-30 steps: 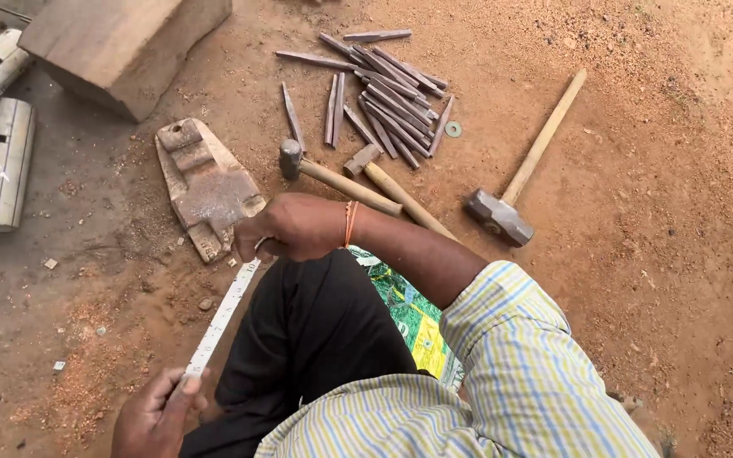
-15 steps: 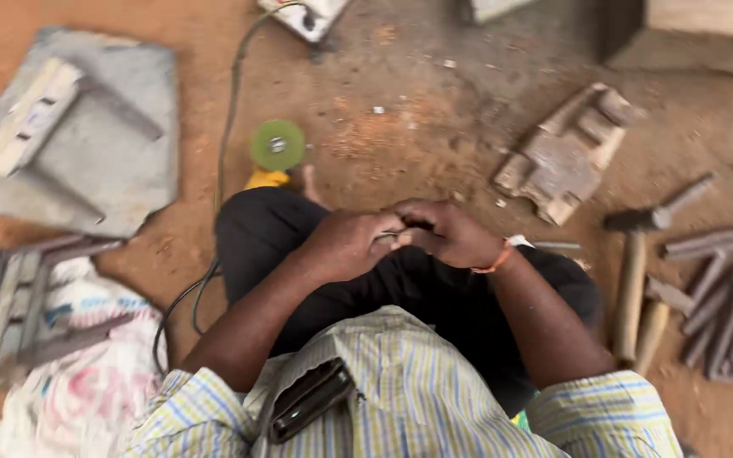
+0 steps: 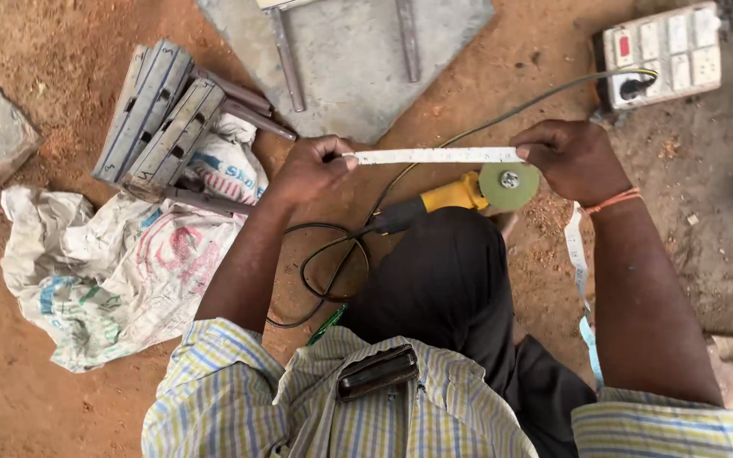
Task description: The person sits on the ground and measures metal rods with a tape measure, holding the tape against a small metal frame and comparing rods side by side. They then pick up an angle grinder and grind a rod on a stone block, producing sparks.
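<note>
- The left hand [image 3: 314, 170] pinches one end of a white measuring tape [image 3: 434, 156] between thumb and curled fingers.
- The right hand [image 3: 572, 158] pinches the tape's other end the same way, so the strip runs taut and nearly level between the two hands, held above the ground in front of the person's knee.
- From the right hand the slack tape hangs down along the forearm, which wears an orange thread band [image 3: 611, 202] at the wrist.
- Just below the stretched tape lies an angle grinder [image 3: 460, 193] with a yellow body and a pale green disc, resting on the reddish dirt floor [image 3: 61, 110] against the black-trousered knee; its black cable [image 3: 324, 263] loops beside the left forearm.
- At the upper right sits a white switch-and-socket board [image 3: 659, 53], rectangular, with a red rocker switch at one corner and a plug in it.
- To the left, a crumpled white woven sack [image 3: 120, 271] lies flat, printed in pink, blue and green; the print is too creased to make out.
- On the sack's upper edge rests a bundle of grey metal channel pieces [image 3: 163, 119].
- A grey flat slab [image 3: 349, 68] with metal bars lies beyond the hands.
- A dark wallet-like case [image 3: 377, 371] sits in the striped shirt's pocket.
</note>
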